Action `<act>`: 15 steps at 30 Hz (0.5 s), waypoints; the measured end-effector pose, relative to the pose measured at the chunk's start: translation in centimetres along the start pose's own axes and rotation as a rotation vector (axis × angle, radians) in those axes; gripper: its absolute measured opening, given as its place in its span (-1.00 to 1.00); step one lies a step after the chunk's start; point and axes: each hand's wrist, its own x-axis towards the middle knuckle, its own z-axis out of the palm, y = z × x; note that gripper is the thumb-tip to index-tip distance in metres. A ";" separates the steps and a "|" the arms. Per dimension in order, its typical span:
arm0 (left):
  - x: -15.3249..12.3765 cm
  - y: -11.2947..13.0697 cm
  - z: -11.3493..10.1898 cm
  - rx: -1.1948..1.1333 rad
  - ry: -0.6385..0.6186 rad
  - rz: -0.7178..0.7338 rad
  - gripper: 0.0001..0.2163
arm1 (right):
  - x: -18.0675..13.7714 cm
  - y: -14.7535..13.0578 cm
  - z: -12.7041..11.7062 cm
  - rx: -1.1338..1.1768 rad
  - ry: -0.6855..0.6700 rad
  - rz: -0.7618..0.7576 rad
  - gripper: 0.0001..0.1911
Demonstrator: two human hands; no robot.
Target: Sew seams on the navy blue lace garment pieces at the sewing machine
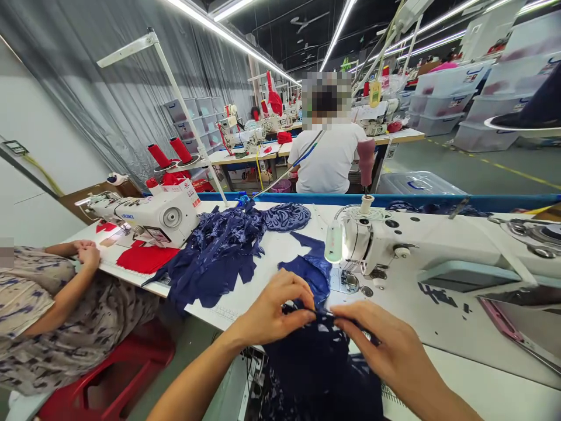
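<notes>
Now | both hands: left point(274, 310), right point(385, 345) | pinching navy fabric point(315, 356)

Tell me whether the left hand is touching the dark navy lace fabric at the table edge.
Touching. The head view shows the left hand pinching the dark navy lace fabric between thumb and fingertips, with no gap; the right hand grips it too.

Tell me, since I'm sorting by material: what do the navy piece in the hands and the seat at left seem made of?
The navy piece: thin lace-like fabric, matte, with see-through patterned gaps, pinched by left hand and right hand. The red stool: probably moulded plastic, smooth and slightly glossy.
</notes>
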 end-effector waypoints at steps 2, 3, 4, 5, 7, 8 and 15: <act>-1.3 0.9 -0.7 -0.180 -0.148 0.031 -0.93 | -0.1 -1.7 -0.7 0.026 -0.110 -0.108 -0.85; -1.9 1.1 -1.1 -0.244 -0.218 0.038 -0.93 | -0.1 -2.6 -0.8 0.029 -0.155 -0.138 -0.83; -2.4 1.0 -1.6 -0.281 -0.272 0.036 -0.93 | 0.0 -3.3 -0.8 0.010 -0.191 -0.147 -0.81; -2.6 0.6 -2.1 -0.288 -0.305 0.021 -0.93 | 0.2 -3.9 -0.4 -0.038 -0.224 -0.139 -0.79; -2.1 -0.7 -3.5 -0.187 -0.314 -0.029 -0.91 | 1.9 -4.2 1.2 -0.179 -0.264 -0.077 -0.77; -1.4 -1.4 -4.5 -0.105 -0.290 -0.061 -0.90 | 3.3 -4.1 2.3 -0.255 -0.290 -0.056 -0.77; 3.0 1.5 -12.3 0.692 0.337 0.120 -0.92 | 17.0 -2.2 8.1 -0.402 0.048 -0.035 -0.73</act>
